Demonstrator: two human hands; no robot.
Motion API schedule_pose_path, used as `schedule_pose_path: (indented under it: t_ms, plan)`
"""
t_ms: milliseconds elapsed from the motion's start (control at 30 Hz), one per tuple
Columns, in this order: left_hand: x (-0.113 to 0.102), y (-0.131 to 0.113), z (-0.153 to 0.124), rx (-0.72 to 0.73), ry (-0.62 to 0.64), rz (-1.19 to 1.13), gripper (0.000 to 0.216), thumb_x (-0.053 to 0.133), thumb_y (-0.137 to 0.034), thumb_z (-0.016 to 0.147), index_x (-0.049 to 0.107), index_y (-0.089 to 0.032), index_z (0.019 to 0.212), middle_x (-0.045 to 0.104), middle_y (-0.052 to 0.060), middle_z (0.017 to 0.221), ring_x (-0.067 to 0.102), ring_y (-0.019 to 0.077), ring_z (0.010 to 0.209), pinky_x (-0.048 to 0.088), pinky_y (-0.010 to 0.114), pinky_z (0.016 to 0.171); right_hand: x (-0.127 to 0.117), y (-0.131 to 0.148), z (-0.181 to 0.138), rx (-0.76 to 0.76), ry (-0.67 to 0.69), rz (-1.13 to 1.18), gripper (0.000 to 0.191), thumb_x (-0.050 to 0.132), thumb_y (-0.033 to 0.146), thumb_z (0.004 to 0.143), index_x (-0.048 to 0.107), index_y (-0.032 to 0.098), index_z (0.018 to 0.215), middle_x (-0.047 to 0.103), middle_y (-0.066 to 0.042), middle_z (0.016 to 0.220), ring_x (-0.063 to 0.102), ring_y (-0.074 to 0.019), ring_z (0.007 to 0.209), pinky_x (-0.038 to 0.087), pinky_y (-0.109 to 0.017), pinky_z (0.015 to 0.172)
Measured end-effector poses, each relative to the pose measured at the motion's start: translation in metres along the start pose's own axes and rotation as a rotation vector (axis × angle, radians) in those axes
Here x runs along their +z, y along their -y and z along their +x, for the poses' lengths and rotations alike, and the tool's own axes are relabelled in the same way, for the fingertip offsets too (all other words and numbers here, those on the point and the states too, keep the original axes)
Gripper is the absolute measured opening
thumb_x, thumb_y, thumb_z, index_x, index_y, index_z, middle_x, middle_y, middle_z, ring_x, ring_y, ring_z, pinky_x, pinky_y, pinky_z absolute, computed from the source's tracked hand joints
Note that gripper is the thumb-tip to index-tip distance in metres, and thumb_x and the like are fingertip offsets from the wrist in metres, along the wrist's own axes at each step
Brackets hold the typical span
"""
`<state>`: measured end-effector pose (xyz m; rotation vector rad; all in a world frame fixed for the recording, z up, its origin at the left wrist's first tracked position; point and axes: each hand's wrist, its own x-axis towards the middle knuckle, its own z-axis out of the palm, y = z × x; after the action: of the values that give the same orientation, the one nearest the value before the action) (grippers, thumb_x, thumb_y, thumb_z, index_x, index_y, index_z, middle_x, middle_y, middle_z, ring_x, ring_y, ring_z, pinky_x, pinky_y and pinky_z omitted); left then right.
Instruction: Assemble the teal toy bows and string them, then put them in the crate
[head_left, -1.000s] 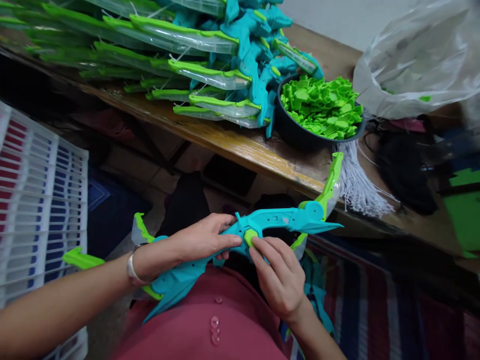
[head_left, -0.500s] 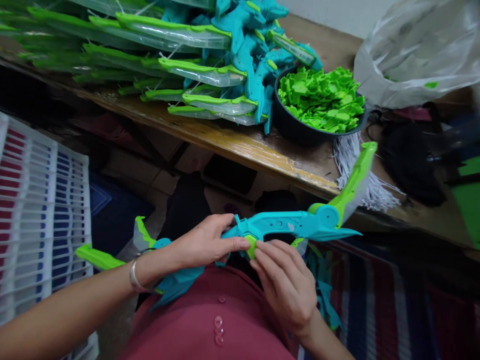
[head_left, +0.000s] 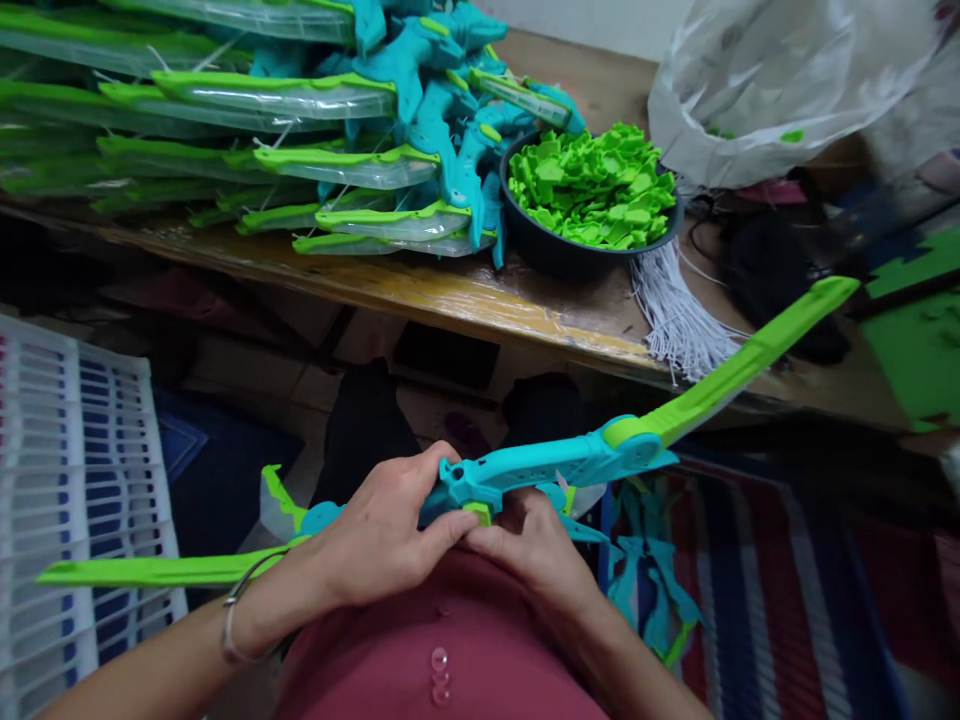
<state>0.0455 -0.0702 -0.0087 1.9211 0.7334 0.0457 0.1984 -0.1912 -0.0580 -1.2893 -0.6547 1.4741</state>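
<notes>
I hold a turquoise plastic bow-shaped frame with long lime-green arms (head_left: 540, 465) in front of my waist, tilted up toward my right and just above my maroon buttoned shirt (head_left: 442, 630). My left hand (head_left: 390, 520) is closed around its middle, the thumb pressing a small lime-green plastic cap (head_left: 477, 513). My right hand (head_left: 544, 555) is partly curled against the frame's underside, its thumb beside the cap; some fingertips are hidden. Beyond, on a brown wooden bench (head_left: 450, 295), a heap of similar turquoise and green frames (head_left: 292, 100) lies left of a round black bowl (head_left: 559, 262) filled with lime-green plastic pieces (head_left: 592, 185). White strings (head_left: 682, 310) spread beside the bowl, near a translucent plastic bag (head_left: 772, 80). A white slatted plastic crate (head_left: 75, 480) stands at my left.
</notes>
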Motion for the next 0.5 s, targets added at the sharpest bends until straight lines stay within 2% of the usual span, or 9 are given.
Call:
schedule_pose_path:
  t_ms: [133, 333, 433, 500]
  plan:
    - [0.009, 0.015, 0.001, -0.004, 0.006, -0.042, 0.021, 0.058, -0.041, 0.094, 0.053, -0.021, 0.089, 0.058, -0.002, 0.076, 0.052, 0.0175, 0.07, 0.036, 0.03, 0.067, -0.004, -0.004, 0.005, 0.02, 0.013, -0.121, 0.025, 0.078, 0.034, 0.08, 0.072, 0.02, 0.099, 0.073, -0.003, 0.1, 0.065, -0.0217, 0.092, 0.054, -0.034, 0.085]
    - [0.012, 0.029, 0.005, -0.005, -0.008, -0.033, 0.024, 0.061, -0.043, 0.093, 0.054, -0.021, 0.086, 0.058, -0.002, 0.074, 0.052, 0.0171, 0.068, 0.037, 0.029, 0.066, 0.0, -0.013, 0.013, -0.015, 0.05, -0.075, 0.029, 0.077, 0.039, 0.08, 0.073, 0.019, 0.1, 0.071, -0.002, 0.096, 0.062, -0.0204, 0.09, 0.053, -0.032, 0.082]
    - [0.008, 0.033, 0.009, -0.027, 0.002, -0.076, 0.025, 0.06, -0.045, 0.092, 0.056, -0.021, 0.087, 0.062, -0.001, 0.076, 0.055, 0.018, 0.07, 0.04, 0.028, 0.067, 0.001, -0.015, 0.017, -0.054, 0.006, -0.116, 0.029, 0.076, 0.04, 0.079, 0.071, 0.018, 0.098, 0.07, -0.002, 0.092, 0.062, -0.019, 0.085, 0.052, -0.031, 0.079]
    - [0.008, 0.037, 0.012, -0.048, -0.014, -0.129, 0.028, 0.06, -0.048, 0.092, 0.059, -0.02, 0.091, 0.066, 0.001, 0.081, 0.058, 0.0199, 0.074, 0.045, 0.029, 0.07, 0.0, -0.015, 0.019, -0.095, -0.074, -0.203, 0.028, 0.077, 0.038, 0.079, 0.071, 0.018, 0.096, 0.069, -0.001, 0.088, 0.06, -0.0179, 0.081, 0.051, -0.029, 0.075]
